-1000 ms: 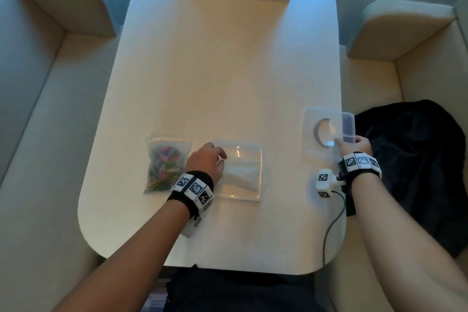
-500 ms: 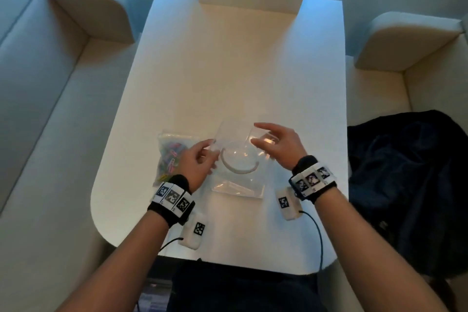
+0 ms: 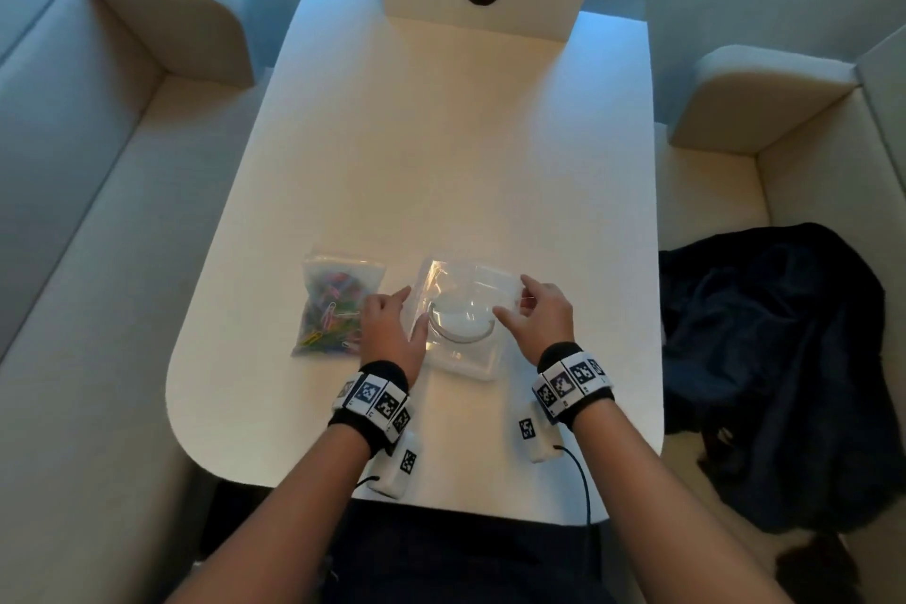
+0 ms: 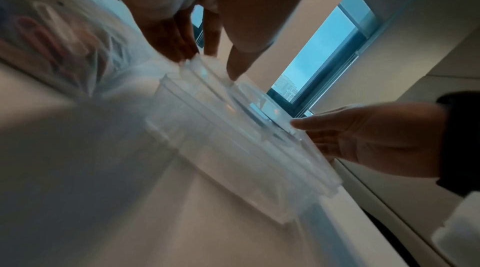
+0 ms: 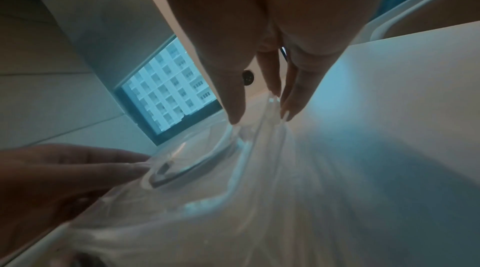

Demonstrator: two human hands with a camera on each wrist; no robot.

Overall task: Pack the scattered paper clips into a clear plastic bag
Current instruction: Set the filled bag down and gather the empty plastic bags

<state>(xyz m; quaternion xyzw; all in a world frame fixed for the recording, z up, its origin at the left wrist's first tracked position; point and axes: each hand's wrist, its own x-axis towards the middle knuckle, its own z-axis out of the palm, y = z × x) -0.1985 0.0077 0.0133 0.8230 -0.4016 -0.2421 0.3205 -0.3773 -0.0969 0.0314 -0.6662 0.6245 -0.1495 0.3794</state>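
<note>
The main risk lies in the clear lid being seated crooked on the clear plastic box: both parts are transparent and hard to read against the pale tabletop, so an edge could miss the rim and the lid could slip or tip the box. A sideways push from the left hand could also nudge the bag of paper clips, which lies just beside that hand on the left. The clips all appear to sit inside this clear bag already; none shows loose on the tabletop, so the packing looks done.

The left hand reaches in from the left with fingers extended, their tips touching the lid's left edge. The right hand comes from the right, thumb and fingers lightly pinching the lid's far right corner. Both wrists hover low above the tabletop, palms turned inward toward each other across the box.
</note>
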